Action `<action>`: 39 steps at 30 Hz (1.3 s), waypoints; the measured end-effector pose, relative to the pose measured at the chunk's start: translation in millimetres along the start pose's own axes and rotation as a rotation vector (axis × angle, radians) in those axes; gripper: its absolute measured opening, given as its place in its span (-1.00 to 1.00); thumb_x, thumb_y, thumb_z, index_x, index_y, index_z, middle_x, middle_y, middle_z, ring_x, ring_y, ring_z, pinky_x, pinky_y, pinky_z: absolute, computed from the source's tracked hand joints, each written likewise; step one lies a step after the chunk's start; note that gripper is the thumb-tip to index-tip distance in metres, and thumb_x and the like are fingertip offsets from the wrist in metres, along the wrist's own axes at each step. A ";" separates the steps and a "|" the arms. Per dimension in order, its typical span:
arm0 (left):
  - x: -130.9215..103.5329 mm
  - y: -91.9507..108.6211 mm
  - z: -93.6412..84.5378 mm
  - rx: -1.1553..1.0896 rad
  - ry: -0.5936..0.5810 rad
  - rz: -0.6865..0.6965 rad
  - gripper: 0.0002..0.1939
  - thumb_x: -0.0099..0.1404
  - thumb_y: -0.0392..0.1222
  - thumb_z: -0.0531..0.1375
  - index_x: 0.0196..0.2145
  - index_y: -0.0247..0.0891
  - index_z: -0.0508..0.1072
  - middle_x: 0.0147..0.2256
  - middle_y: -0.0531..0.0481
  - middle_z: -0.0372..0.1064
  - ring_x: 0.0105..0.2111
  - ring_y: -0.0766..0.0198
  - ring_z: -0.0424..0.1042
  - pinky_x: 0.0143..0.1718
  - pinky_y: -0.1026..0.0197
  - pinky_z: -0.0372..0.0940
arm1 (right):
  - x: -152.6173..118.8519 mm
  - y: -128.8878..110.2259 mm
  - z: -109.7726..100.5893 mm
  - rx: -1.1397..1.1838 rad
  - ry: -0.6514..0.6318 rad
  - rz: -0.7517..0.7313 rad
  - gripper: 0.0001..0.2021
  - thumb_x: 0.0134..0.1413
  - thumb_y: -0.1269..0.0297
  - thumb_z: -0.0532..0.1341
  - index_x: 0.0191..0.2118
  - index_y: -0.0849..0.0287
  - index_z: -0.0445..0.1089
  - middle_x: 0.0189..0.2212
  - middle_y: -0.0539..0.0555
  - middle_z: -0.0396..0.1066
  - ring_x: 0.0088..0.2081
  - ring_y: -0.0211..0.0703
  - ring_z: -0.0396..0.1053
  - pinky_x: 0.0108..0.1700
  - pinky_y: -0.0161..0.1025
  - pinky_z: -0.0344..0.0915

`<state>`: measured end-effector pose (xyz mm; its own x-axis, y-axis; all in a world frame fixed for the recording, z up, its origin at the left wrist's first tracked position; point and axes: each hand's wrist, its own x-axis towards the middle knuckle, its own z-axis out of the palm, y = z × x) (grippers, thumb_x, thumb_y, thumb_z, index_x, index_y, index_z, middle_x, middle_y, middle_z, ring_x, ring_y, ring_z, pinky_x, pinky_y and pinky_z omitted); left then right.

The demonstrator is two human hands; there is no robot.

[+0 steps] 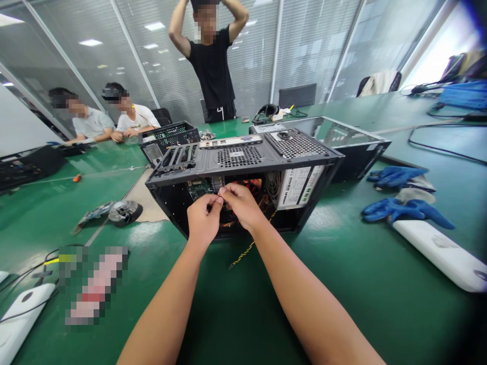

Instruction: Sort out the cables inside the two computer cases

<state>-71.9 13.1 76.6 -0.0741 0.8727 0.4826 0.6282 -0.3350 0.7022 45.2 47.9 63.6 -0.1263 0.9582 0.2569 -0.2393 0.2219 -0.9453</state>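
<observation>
Head view: computer case [243,166] opened, power supply [299,187] fitted; striped cable [244,253] end unconnected. Left hand [204,218], right hand [243,207] pinched nearly closed; anything gripped cannot be told.

"What does the wearer's bare skin look like, left to right?"

"A smooth, slender left forearm [165,304], then a smooth, slender right forearm [304,291], both bare, each tapering from a broad near end to a narrow far wrist."

"And beyond?"

"A bare left hand [203,220] and a bare right hand [244,207]."
</observation>
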 end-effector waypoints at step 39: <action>2.9 -8.4 12.2 -0.706 -0.165 -0.326 -0.85 0.06 -0.16 0.29 -0.48 -0.30 0.45 -0.54 0.08 0.38 -0.50 0.38 0.31 -0.41 0.31 0.15 | 7.4 2.6 1.0 0.066 0.082 -0.002 -0.71 -0.02 0.06 0.27 -0.53 0.14 0.26 -0.64 -0.11 0.16 -0.57 -0.31 0.11 -0.50 -0.31 0.06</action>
<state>-67.9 22.8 65.8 -0.0194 0.9884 0.1506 -0.0490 -0.1514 0.9873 42.6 55.4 63.3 -0.0475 0.9699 0.2387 -0.3026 0.2138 -0.9288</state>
